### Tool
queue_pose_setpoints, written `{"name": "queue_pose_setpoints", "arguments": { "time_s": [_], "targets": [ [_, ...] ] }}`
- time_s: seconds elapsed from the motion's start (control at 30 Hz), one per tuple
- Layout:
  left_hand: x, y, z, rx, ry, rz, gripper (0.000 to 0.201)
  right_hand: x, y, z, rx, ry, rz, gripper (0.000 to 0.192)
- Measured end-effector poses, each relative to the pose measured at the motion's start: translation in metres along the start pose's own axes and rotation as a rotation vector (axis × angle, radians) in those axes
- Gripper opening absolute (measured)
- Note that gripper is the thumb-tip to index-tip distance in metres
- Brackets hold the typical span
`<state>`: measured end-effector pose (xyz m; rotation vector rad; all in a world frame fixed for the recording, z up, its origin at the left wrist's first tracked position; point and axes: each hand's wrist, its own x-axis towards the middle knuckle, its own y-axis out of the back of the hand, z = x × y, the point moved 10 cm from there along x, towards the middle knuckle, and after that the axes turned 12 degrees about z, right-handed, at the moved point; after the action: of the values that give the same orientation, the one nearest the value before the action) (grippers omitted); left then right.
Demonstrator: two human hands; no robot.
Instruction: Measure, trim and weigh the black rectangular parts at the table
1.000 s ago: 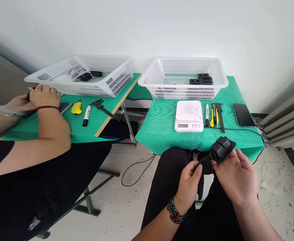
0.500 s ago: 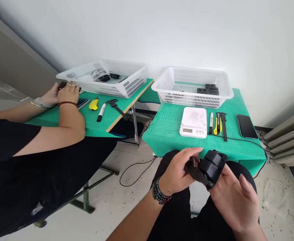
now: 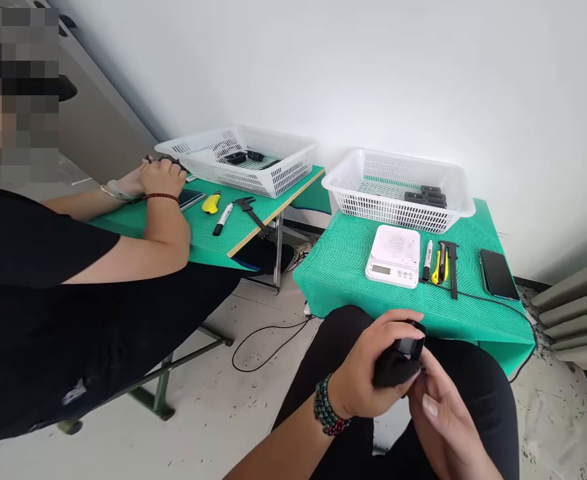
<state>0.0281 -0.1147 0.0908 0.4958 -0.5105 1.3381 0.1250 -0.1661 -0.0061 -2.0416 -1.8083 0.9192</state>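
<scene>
Head view: black part (image 3: 398, 360) half-hidden under fingers (image 3: 398, 319).

No legible text anywhere.

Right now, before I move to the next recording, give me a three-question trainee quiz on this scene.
1. True or false: the left hand is wrapped around the black part.
2. Which item lies immediately right of the white scale? A) marker B) phone C) basket
3. Fill in: the right hand touches the black part from ____ it.

Key: 1 true. 2 A. 3 below; its fingers come up against the part's lower right side, above the person's lap.
</scene>
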Motion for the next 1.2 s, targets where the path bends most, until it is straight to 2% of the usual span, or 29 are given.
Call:
{"name": "queue_pose_setpoints", "arguments": {
  "time_s": [0.1, 0.2, 0.3, 0.43, 0.5, 0.57, 0.7, 0.83, 0.93, 1.07, 1.2],
  "targets": [
    [-0.006, 0.003, -0.012, -0.026, 0.14, 0.081, 0.016, -0.002, 0.01, 0.004, -0.091, 0.053, 0.034, 0.062],
    [-0.013, 0.0, -0.026, -0.101, 0.31, 0.114, 0.02, -0.003, 0.013, 0.005, -0.258, 0.14, 0.015, 0.065],
    [-0.018, 0.003, -0.034, -0.165, 0.44, 0.211, 0.028, -0.003, 0.001, 0.0, -0.533, 0.256, -0.062, 0.072],
    [-0.021, 0.021, -0.035, -0.172, 0.478, 0.399, 0.034, -0.005, -0.029, -0.003, -0.865, 0.384, -0.19, 0.08],
    [-0.022, 0.025, -0.034, -0.179, 0.488, 0.407, 0.038, -0.007, -0.039, -0.003, -0.918, 0.42, -0.224, 0.08],
    [-0.022, 0.023, -0.034, -0.18, 0.483, 0.367, 0.042, -0.008, -0.042, 0.0, -0.936, 0.424, -0.249, 0.078],
    [-0.023, 0.021, -0.033, -0.189, 0.4, 0.338, 0.056, -0.007, -0.023, 0.009, -0.825, 0.336, -0.241, 0.074],
    [-0.022, 0.021, -0.026, -0.127, 0.22, 0.319, 0.072, -0.008, -0.002, 0.014, -0.53, 0.08, -0.294, 0.074],
    [-0.025, 0.017, -0.026, -0.061, 0.159, 0.229, 0.066, -0.008, -0.003, 0.003, -0.351, -0.036, -0.314, 0.071],
    [-0.03, 0.016, -0.032, 0.044, 0.182, 0.111, 0.055, -0.005, -0.009, -0.01, -0.172, -0.093, -0.289, 0.066],
    [-0.027, 0.01, -0.028, 0.062, 0.171, -0.024, 0.061, -0.002, -0.007, -0.015, -0.073, -0.059, -0.278, 0.068]
  ]
}}
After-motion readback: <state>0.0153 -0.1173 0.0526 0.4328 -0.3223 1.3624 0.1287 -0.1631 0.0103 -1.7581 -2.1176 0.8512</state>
